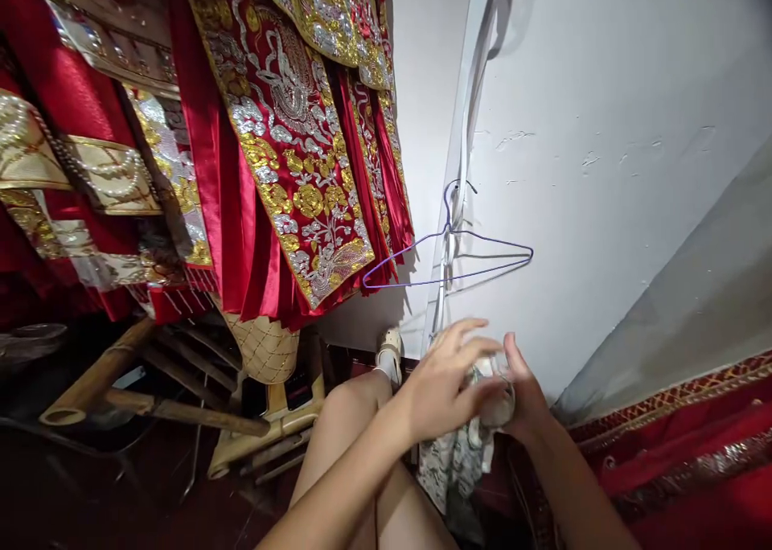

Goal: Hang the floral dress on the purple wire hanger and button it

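Observation:
Both my hands are together low in the view, around a white and grey patterned cloth (443, 463) that hangs down below them. My left hand (443, 385) lies over the near side of the bundle, its fingers bent towards the right. On the other side, my right hand (526, 393) holds the bundle with the thumb pointing up. Part of the cloth between the hands looks pale and shiny. Above them a thin purple wire hanger (482, 273) hangs bare by its hook from a white strap (464, 144) along the wall.
Red costumes with gold and silver embroidery (307, 196) hang at the upper left. Below them stands bamboo furniture (271, 441). A white wall (603, 172) rises ahead. Red fabric with shiny trim (693, 453) lies at the lower right. My legs and one light shoe (391, 349) show below.

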A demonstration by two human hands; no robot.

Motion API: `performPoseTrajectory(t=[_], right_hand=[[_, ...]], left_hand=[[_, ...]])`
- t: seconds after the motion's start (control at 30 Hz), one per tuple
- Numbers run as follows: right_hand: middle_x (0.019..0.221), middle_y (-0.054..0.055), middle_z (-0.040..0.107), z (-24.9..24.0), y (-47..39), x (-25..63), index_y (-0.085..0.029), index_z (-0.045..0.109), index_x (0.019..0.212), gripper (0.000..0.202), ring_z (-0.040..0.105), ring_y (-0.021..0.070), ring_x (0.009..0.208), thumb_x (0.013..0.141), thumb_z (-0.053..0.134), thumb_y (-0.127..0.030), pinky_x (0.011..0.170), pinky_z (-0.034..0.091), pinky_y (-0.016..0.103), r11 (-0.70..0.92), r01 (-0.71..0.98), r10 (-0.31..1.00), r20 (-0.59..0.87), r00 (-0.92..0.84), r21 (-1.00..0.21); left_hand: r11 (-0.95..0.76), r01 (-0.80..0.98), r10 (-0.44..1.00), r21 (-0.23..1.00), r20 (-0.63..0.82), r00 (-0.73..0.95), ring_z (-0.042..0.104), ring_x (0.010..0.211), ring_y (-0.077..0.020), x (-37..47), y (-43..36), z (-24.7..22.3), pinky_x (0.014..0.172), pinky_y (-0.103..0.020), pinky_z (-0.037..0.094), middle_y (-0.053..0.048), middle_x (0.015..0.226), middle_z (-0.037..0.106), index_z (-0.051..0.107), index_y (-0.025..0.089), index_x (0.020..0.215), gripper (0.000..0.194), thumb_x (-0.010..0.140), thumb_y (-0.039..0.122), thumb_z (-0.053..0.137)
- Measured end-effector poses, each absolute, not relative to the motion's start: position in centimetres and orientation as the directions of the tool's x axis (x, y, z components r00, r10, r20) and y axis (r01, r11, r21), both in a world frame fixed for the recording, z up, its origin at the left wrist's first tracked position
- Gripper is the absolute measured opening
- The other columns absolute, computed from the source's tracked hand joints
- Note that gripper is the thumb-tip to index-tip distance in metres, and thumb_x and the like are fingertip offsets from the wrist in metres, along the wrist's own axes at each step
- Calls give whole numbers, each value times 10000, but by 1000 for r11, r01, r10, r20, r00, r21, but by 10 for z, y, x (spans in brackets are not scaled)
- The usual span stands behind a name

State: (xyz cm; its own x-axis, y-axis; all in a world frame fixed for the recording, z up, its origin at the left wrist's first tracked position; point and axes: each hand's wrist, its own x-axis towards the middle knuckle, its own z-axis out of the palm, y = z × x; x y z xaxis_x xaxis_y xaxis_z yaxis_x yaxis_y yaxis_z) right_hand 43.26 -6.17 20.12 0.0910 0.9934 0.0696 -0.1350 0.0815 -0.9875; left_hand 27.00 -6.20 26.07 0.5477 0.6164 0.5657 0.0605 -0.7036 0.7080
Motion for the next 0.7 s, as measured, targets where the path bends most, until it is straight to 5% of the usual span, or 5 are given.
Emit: performPoseTrajectory(t=[0.13, 0.3, 0.43, 0.6, 0.7], right_hand=[[671, 70, 679, 227, -65, 439, -180, 704, 806, 482, 665, 255, 663, 685, 764, -642, 598, 514, 338, -235, -227, 935, -156, -318, -945], [557, -2, 597, 262, -56, 461, -163, 645, 612, 121, 474, 124, 483, 615, 758, -204, 468, 350, 238, -211, 161, 883, -259, -392, -964], [576, 5, 601, 281, -32, 474, -177, 640, 560, 152, 508, 145, 538, 709, 611, -168, 504, 368, 246, 224, 389, 944, 100, -314, -893], [1323, 71, 659, 273, 34, 472, -244, 665, 1280, 518, 589, 282, 1207, 772, 564, -230, 986, 458, 386, 449, 502, 844, 535, 33, -739], [1229, 89, 695, 257, 73, 465, -202, 679, 1202, 453, 635, 258, 1091, 784, 533, -296, 910, 478, 351, 371, 560, 881, 471, 39, -741]], left_hand=[[-635, 83, 646, 768, 468, 603, 671, 915, -247, 254, -37, 248, 829, -330, 523, -79, 979, 728, 716, 222, 1099, 376, 1001, 445, 429], [-562, 333, 677, 757, 190, 711, 458, 453, -160, 225, -28, 202, 527, -281, 426, -1, 473, 479, 513, 225, 477, 592, 877, 661, 525], [-541, 525, 821, 657, 277, 499, 664, 686, -273, 188, -22, 176, 923, -488, 497, -28, 581, 626, 591, 243, 527, 440, 517, 586, 866], [-499, 744, 844, 444, 54, 533, 604, 1234, -335, 162, -13, 210, 1176, -642, 203, -101, 1071, 760, 722, 224, 814, 316, 939, 406, 496], [-471, 839, 879, 271, 71, 471, 356, 1472, -355, 154, -11, 235, 1216, -615, 144, -87, 1379, 645, 753, 209, 1009, 372, 983, 384, 426]])
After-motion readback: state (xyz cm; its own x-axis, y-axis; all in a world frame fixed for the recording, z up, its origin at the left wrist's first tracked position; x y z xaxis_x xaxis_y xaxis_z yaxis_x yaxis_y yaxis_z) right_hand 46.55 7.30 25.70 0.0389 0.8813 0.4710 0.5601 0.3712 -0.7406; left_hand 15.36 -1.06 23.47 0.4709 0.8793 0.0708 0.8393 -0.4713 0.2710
